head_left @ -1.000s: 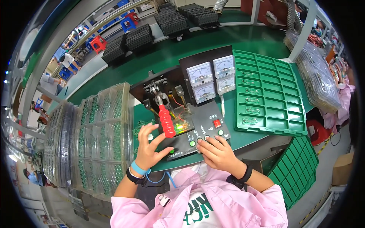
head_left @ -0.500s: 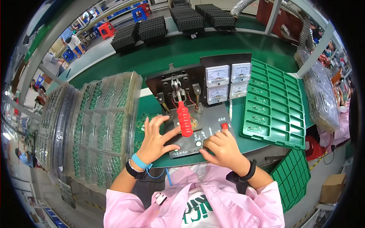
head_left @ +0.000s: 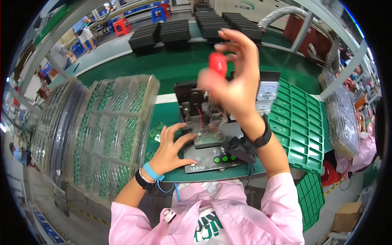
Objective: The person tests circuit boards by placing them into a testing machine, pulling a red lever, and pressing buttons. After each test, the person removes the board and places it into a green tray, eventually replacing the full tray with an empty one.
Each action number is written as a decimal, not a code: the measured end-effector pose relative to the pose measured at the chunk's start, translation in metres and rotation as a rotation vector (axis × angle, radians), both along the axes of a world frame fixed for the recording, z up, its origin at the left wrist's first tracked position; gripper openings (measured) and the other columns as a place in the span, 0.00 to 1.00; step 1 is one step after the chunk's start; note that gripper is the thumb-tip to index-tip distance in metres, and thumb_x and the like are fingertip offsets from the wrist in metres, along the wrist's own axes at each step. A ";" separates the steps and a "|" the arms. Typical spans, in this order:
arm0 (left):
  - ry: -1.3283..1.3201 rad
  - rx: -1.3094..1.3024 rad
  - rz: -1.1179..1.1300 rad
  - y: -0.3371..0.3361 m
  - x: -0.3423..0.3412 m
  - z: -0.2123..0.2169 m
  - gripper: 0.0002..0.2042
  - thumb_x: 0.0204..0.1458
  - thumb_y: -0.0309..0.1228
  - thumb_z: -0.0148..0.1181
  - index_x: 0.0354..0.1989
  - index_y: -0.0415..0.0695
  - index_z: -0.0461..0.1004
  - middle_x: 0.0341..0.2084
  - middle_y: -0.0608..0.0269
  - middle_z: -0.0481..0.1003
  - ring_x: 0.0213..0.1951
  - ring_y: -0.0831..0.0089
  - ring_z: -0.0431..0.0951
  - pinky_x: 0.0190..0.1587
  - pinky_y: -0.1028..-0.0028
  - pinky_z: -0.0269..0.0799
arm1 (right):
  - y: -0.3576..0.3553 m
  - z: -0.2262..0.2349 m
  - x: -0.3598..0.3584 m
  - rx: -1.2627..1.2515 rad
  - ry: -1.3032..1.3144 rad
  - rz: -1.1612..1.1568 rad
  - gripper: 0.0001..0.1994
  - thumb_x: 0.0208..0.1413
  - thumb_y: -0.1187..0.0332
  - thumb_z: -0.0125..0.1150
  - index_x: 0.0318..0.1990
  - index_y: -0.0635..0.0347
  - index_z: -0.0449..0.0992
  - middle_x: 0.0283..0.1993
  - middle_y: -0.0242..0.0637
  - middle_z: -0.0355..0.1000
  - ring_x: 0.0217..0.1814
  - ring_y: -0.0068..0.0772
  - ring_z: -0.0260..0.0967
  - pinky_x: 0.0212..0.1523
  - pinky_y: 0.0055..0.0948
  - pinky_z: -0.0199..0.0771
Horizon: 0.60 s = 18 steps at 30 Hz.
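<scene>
The test fixture (head_left: 203, 156) sits on the green bench mat (head_left: 166, 176), directly in front of the operator. Its red clamp handle (head_left: 218, 64) points away from the operator, its lower part covered by the right hand (head_left: 236, 79). The right hand is half curled about the handle, thumb across the near side and fingers bent on the far side; motion blur prevents telling whether the grip is tight. The left hand (head_left: 166, 154) is spread and holds nothing: its thumb tip is at the white button (head_left: 193, 165) on the front left corner, and its index fingertip is beside the translucent plate (head_left: 209, 141); contact cannot be confirmed. Three green buttons (head_left: 225, 159) line the panel. Loose circuit boards (head_left: 157, 133) lie left of the fixture, near the stacked clear trays (head_left: 112, 134). A green compartment tray (head_left: 303, 141) stands to the right.
</scene>
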<state>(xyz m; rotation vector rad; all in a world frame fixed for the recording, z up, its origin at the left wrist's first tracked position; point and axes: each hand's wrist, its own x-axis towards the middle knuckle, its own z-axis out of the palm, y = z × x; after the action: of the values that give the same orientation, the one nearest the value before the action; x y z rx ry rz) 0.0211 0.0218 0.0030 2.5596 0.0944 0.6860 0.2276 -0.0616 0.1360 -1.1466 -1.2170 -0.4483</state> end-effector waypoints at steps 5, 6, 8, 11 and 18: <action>0.001 0.010 0.199 0.039 -0.005 0.011 0.14 0.45 0.30 0.66 0.42 0.47 0.76 0.46 0.57 0.69 0.51 0.54 0.69 0.56 0.57 0.64 | 0.001 -0.011 0.003 -0.066 0.375 0.040 0.22 0.54 0.76 0.64 0.56 0.63 0.67 0.56 0.39 0.68 0.51 0.24 0.69 0.49 0.24 0.70; 0.008 0.011 0.238 0.052 -0.013 0.006 0.14 0.45 0.30 0.66 0.42 0.47 0.76 0.46 0.57 0.69 0.51 0.54 0.69 0.56 0.57 0.64 | -0.006 -0.028 0.002 -0.044 0.385 -0.005 0.20 0.55 0.77 0.63 0.54 0.63 0.68 0.52 0.37 0.69 0.49 0.23 0.69 0.49 0.23 0.69; 0.170 0.109 0.227 0.073 -0.023 -0.002 0.09 0.46 0.27 0.64 0.37 0.44 0.76 0.42 0.58 0.72 0.47 0.55 0.72 0.51 0.60 0.68 | -0.041 -0.066 0.012 -0.055 0.460 -0.006 0.14 0.56 0.78 0.61 0.49 0.63 0.70 0.46 0.33 0.70 0.46 0.21 0.68 0.48 0.21 0.68; 0.244 0.166 0.193 0.084 -0.023 -0.018 0.06 0.47 0.25 0.62 0.34 0.42 0.76 0.40 0.58 0.74 0.44 0.56 0.74 0.48 0.61 0.70 | -0.090 -0.121 0.021 -0.476 0.618 0.130 0.07 0.54 0.78 0.61 0.40 0.62 0.73 0.39 0.27 0.68 0.42 0.18 0.65 0.45 0.19 0.66; 0.425 0.226 0.212 0.085 -0.023 -0.021 0.06 0.47 0.25 0.61 0.34 0.41 0.77 0.40 0.58 0.75 0.43 0.56 0.75 0.45 0.62 0.72 | -0.076 -0.128 -0.019 -0.952 0.285 0.164 0.10 0.47 0.75 0.67 0.38 0.65 0.74 0.38 0.37 0.70 0.42 0.35 0.70 0.45 0.27 0.69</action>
<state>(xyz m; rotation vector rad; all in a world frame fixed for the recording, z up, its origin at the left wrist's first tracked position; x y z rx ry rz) -0.0023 0.1068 -0.0179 2.9054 0.4569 0.2226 0.2082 -0.1377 0.0076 -1.8047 -1.2741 0.4783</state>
